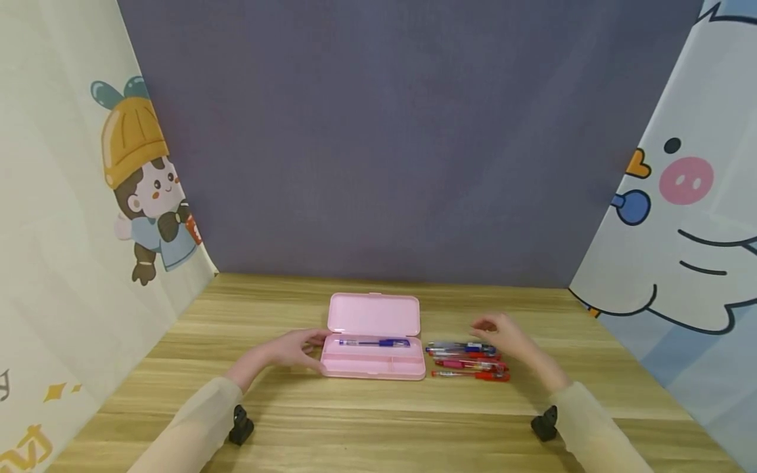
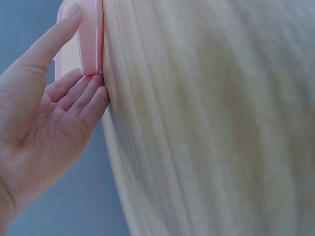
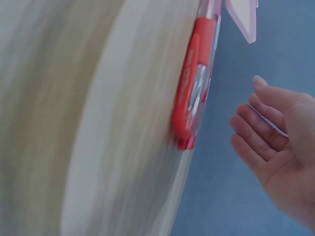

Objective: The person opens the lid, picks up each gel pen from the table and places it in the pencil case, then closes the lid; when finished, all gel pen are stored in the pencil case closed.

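A pink pencil case (image 1: 372, 376) lies on the wooden table with its lid (image 1: 374, 314) tipped back. One blue pen (image 1: 378, 342) rests in its far compartment. My left hand (image 1: 296, 349) touches the left end of the case, thumb at the near corner and fingers toward the hinge. In the left wrist view, the fingers (image 2: 86, 96) lie fairly straight against that end. Just right of the case is a group of pens (image 1: 467, 363), blue ones farther back and red ones nearer. Over their far right side hovers my right hand (image 1: 499, 332), with nothing between its loosely bent fingers.
Wood-grain table (image 1: 367, 427) surrounds the case and pens. A dark grey panel (image 1: 378, 144) rises at the back. Cartoon-printed walls (image 1: 53, 197) flank the table on both sides. Each wrist carries a small black device (image 1: 240, 426).
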The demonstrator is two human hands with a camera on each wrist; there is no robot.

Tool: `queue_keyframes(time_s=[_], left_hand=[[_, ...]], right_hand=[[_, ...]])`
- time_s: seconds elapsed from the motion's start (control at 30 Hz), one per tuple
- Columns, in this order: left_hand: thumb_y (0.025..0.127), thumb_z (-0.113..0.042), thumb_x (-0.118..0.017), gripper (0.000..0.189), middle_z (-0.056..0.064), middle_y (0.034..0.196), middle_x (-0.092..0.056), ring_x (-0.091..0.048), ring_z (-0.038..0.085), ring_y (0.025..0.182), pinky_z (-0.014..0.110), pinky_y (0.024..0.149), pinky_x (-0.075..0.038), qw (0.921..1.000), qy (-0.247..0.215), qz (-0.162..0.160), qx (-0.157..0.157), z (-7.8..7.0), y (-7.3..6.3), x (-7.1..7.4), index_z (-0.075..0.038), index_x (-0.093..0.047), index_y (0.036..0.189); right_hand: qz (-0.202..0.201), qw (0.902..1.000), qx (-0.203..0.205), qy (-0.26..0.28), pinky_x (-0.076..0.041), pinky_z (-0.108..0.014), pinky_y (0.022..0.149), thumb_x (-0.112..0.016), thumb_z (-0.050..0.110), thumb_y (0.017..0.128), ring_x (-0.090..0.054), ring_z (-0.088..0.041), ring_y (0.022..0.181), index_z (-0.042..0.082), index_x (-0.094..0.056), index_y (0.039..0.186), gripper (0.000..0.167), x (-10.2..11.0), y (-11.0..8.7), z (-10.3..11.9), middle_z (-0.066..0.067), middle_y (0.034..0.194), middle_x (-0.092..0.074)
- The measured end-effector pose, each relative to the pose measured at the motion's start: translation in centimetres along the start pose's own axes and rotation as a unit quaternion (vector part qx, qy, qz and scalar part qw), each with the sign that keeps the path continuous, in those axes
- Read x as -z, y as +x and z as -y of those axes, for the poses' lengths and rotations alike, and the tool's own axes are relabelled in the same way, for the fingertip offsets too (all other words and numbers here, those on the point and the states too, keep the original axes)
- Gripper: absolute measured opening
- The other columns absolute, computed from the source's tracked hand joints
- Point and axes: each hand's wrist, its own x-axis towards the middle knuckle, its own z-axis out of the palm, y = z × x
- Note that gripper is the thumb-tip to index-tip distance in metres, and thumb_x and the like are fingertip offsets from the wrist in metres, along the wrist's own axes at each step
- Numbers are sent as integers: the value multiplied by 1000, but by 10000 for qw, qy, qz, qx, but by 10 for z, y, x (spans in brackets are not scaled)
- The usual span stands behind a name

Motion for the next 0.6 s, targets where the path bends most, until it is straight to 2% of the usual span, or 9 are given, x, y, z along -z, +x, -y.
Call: queue_keyframes(time_s=[0.37,0.5,0.6], left_hand=[[73,-23,-80,83,24,140,-42,-42,41,127,52,110,-35,10000,8,44,11,-3,-2,0,1,-37,140],[74,-24,-80,83,23,141,-42,-43,40,127,52,110,-35,10000,73,60,-23,-4,-1,0,0,-37,141],[74,-23,-79,82,24,141,-42,-43,41,127,52,109,-36,9999,78,61,-60,-4,-1,0,0,-37,141]], right_hand=[[488,9982,-292,-164,-57,-40,73,-67,21,87,-64,-23,84,3,-69,99,22,1,-5,-15,-7,93,-69],[563,9980,-191,-219,-57,-39,71,-66,20,87,-64,-20,81,4,-70,98,19,0,-4,-17,-6,91,-69],[559,9979,-81,-324,-56,-33,68,-67,18,86,-63,-17,78,5,-70,95,16,-2,-2,-18,-4,89,-69]])
